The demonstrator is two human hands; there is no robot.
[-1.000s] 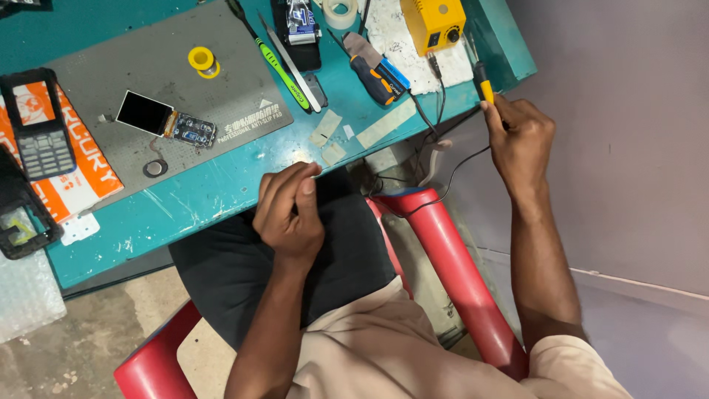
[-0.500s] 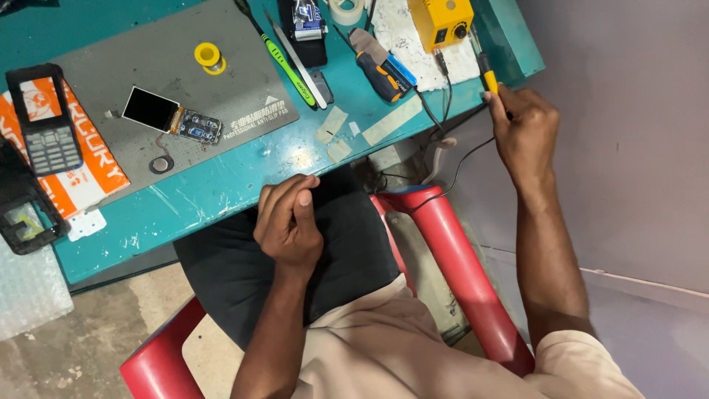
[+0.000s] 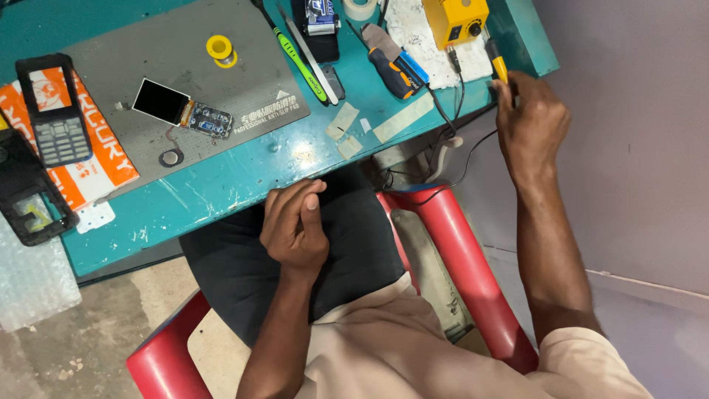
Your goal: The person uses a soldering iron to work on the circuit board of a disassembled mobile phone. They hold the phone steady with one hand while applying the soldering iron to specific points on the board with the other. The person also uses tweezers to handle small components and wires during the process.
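— What have your hands got right now?

— My right hand [image 3: 533, 122] is closed around a soldering iron [image 3: 499, 68] with a yellow grip, up at the far right corner of the teal tabletop [image 3: 244, 177], just beside the yellow soldering station [image 3: 456, 20]. My left hand [image 3: 294, 227] holds nothing. It sits in my lap below the near edge, fingers loosely curled.

— What worries you there?

— The cables. A black cord [image 3: 450, 118] runs off the edge from the station and loops down by the red chair [image 3: 458, 244]. My wrist is close above it, so I judge a quick swing could snag the loop and tug the station toward the edge. I can't see the iron's tip, so I can't say which way it faces. If it's hot, the white cloth [image 3: 421, 37] under the station and the cord are the nearest things to scorch.

— And room to move?

— Tight on the right. The corner is right under my hand, with the wall close beyond. The screwdriver [image 3: 391, 63] and green tool [image 3: 299, 59] crowd the strip between me and the grey mat [image 3: 118, 74]. The mat itself is more open: a small screen with its circuit board [image 3: 181, 109] lies near the middle, a yellow spool [image 3: 219, 49] behind it, a round coin-like part [image 3: 171, 157] in front. A keypad phone [image 3: 55, 111] lies on an orange box [image 3: 96, 159] further left.
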